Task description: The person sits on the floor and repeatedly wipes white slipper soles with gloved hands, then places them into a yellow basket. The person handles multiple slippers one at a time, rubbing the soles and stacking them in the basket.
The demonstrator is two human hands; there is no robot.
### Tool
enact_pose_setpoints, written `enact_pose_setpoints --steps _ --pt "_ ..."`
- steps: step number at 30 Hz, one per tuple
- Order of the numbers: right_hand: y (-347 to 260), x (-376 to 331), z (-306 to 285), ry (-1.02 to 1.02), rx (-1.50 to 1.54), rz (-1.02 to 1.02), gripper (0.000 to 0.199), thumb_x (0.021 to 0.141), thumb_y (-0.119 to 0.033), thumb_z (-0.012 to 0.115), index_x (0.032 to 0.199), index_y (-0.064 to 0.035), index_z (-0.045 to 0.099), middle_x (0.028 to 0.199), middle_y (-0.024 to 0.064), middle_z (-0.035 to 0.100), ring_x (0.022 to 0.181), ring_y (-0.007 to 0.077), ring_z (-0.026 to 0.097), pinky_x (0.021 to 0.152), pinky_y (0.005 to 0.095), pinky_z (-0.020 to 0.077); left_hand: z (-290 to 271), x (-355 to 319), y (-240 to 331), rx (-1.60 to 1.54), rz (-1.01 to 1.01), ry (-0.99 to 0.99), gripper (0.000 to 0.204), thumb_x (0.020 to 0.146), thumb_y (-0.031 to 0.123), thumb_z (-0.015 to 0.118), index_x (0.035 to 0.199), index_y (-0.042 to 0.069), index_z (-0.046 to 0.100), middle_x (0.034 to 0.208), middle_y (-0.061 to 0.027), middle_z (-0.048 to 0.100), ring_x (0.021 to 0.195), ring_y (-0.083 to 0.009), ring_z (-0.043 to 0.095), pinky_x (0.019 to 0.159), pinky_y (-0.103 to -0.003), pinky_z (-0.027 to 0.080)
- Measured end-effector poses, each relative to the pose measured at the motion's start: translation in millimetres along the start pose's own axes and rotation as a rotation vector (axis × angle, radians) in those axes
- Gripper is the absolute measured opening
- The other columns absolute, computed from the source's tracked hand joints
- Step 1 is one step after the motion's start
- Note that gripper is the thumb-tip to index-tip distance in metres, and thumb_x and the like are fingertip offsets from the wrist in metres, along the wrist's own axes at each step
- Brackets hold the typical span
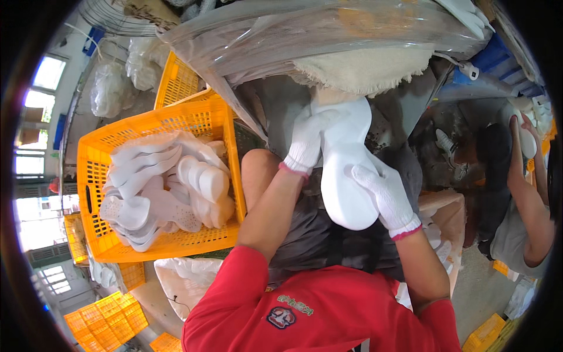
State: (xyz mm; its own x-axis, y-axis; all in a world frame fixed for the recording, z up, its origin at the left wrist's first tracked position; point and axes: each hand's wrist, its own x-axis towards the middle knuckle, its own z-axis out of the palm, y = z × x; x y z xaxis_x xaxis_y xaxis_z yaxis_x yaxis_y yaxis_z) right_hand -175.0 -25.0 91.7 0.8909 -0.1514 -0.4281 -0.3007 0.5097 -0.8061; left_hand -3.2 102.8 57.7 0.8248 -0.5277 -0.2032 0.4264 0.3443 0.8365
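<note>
A white foam shoe sole (347,190) lies lengthwise in front of me, wide at both ends and narrower in the middle. My left hand (309,139), in a white knit glove with a pink cuff, grips its far part at the left edge. On the near part, my right hand (384,195), gloved the same way, holds the right edge with the thumb on top. The sole's far end meets a tan surface (331,97) below a frayed cream cloth (375,67); the contact there is partly hidden.
Left of me, an orange plastic crate (161,256) holds several white soles (158,199). A plastic-wrapped cover (281,35) spans the far side. Off to the right, another person's arm (522,188) reaches toward a white piece. Orange crates (108,321) stand at lower left.
</note>
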Motion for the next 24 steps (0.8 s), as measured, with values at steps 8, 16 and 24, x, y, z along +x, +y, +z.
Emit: enact_pose_setpoints --steps 8,16,24 --pt "33.6 -70.9 -48.4 0.246 -0.407 -0.153 0.091 0.091 -0.021 0.091 0.166 0.0063 0.048 0.155 0.0161 0.067 0.136 0.0173 0.063 0.117 0.0325 0.0498 8.8 -38.6 -42.3 0.189 0.025 -0.276 0.067 0.098 0.007 0.075 0.158 -0.004 0.048 0.146 -0.0125 0.066 0.130 -0.0216 0.066 0.115 -0.036 0.051" --pt "83.7 -215.8 -204.4 1.308 -0.429 -0.166 0.075 0.099 -0.033 0.080 0.162 0.0013 0.055 0.149 0.0229 0.068 0.135 0.0243 0.066 0.112 0.0377 0.0509 7.5 -32.6 -67.3 0.622 -0.387 -0.377 0.068 0.112 0.039 0.069 0.162 -0.004 0.052 0.146 -0.0152 0.069 0.128 -0.0192 0.068 0.113 -0.034 0.051" --pt "274.0 -229.5 -304.3 0.843 -1.392 0.634 0.053 0.114 -0.040 0.047 0.148 -0.0054 0.068 0.145 0.0277 0.070 0.135 0.0466 0.067 0.129 0.0653 0.0303 -5.4 -34.6 -76.7 1.224 -0.293 -0.464 0.080 0.108 0.045 0.074 0.162 -0.008 0.050 0.152 -0.0218 0.068 0.137 -0.0250 0.067 0.114 -0.035 0.051"
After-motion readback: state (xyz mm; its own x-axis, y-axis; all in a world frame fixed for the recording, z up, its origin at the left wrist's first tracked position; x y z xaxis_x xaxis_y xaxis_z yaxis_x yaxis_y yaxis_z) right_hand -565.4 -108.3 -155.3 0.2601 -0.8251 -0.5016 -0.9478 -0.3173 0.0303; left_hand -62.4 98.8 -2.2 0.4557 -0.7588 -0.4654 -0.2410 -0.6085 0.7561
